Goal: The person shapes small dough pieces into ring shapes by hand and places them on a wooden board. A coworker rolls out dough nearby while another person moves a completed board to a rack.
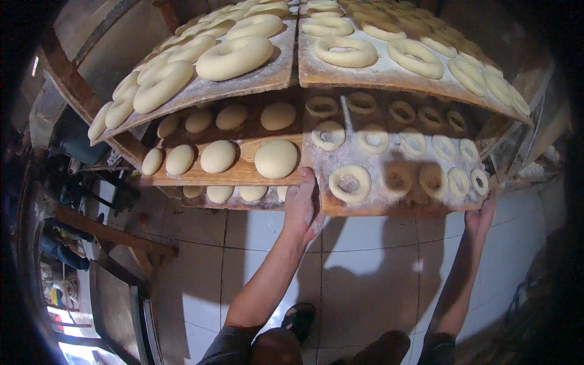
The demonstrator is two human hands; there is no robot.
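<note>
My left hand (303,204) grips the left front corner of a floury wooden board (377,204) bearing rows of small dough rings (350,182), beside a board (222,178) of round dough discs (275,158). My right hand (479,213) holds the same ring board at its right end. Above are two floured boards (389,85) with larger dough rings (234,59). Another board (234,205) with discs shows partly beneath the disc board.
The boards sit in a wooden rack (131,149). At the lower left are a wooden frame (103,231) and a metal panel (112,301). My sandalled foot (298,319) stands on the tiled floor (365,274).
</note>
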